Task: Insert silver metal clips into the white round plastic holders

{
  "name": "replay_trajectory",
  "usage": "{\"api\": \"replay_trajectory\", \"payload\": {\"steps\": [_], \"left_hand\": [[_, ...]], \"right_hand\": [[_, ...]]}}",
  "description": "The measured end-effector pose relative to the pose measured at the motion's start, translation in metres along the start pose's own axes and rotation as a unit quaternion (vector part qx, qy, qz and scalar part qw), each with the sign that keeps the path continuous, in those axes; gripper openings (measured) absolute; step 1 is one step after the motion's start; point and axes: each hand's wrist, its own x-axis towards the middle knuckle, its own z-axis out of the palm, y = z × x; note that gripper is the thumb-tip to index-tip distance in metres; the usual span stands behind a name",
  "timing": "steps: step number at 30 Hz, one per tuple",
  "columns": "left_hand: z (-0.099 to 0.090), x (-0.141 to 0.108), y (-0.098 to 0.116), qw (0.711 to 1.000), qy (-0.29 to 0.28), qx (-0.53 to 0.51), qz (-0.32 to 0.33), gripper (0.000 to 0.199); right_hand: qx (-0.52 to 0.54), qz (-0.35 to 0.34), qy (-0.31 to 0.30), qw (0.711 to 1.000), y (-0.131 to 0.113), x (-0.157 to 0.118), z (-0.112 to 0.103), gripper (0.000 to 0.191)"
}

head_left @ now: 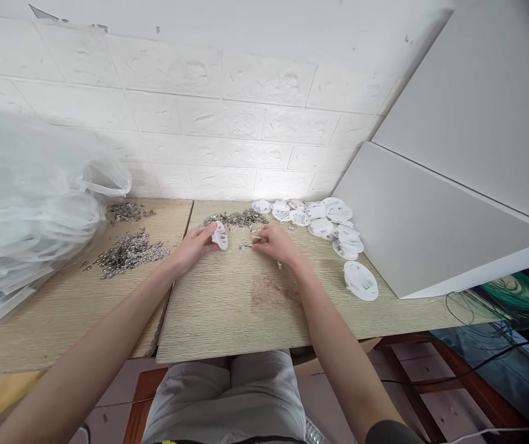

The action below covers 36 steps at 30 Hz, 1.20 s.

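Observation:
My left hand [196, 245] grips a white slotted plastic disc [219, 235] by its left edge and holds it tilted up above the table. To its right, my right hand [274, 242] is closed in a pinch on a small metal piece [246, 246], whose exact shape is too small to make out. Behind both hands lies a heap of small metal pieces [237, 217] against the wall. A few loose small pieces [279, 265] rest by my right wrist.
White plastic discs [320, 227] are piled at the back right, with one disc [361, 280] nearer me. Two more metal heaps, a larger one [128, 253] and a smaller one [128, 212], lie left beside a big plastic bag [28, 216]. A grey cabinet [454, 216] bounds the right.

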Motion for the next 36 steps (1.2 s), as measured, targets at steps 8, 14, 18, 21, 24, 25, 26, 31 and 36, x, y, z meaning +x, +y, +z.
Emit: {"api": "replay_trajectory", "payload": {"steps": [8, 14, 18, 21, 24, 25, 26, 31, 36], "left_hand": [[-0.004, 0.003, 0.003, 0.999, -0.036, -0.007, -0.029, 0.04], [-0.008, 0.006, 0.002, 0.997, -0.07, -0.004, -0.031, 0.042], [-0.011, 0.009, -0.001, 0.997, -0.077, -0.008, -0.027, 0.047], [-0.011, 0.01, -0.004, 0.996, -0.082, -0.016, -0.025, 0.048], [-0.011, 0.011, -0.005, 0.996, -0.081, -0.023, -0.026, 0.046], [-0.011, 0.011, -0.005, 0.996, -0.08, -0.023, -0.028, 0.045], [-0.011, 0.012, -0.005, 0.996, -0.079, -0.022, -0.029, 0.045], [-0.012, 0.014, -0.006, 0.996, -0.086, -0.021, -0.031, 0.043], [-0.013, 0.015, -0.003, 0.993, -0.105, -0.017, -0.043, 0.045]], "right_hand": [[-0.106, 0.003, 0.005, 0.994, -0.008, 0.0, 0.008, 0.023], [-0.059, -0.021, 0.062, 0.996, -0.013, 0.003, 0.026, 0.013], [-0.023, -0.045, 0.077, 0.996, -0.018, 0.005, 0.036, 0.018], [-0.017, -0.077, 0.075, 0.994, -0.016, 0.006, 0.04, 0.02], [-0.006, -0.106, 0.076, 0.991, -0.012, 0.008, 0.043, 0.021], [0.001, -0.114, 0.075, 0.991, -0.011, 0.009, 0.044, 0.022], [0.011, -0.121, 0.074, 0.99, -0.01, 0.01, 0.044, 0.022], [0.107, -0.083, 0.07, 0.988, -0.008, 0.017, 0.046, 0.021], [0.159, -0.051, 0.073, 0.983, -0.01, 0.02, 0.044, 0.021]]}}
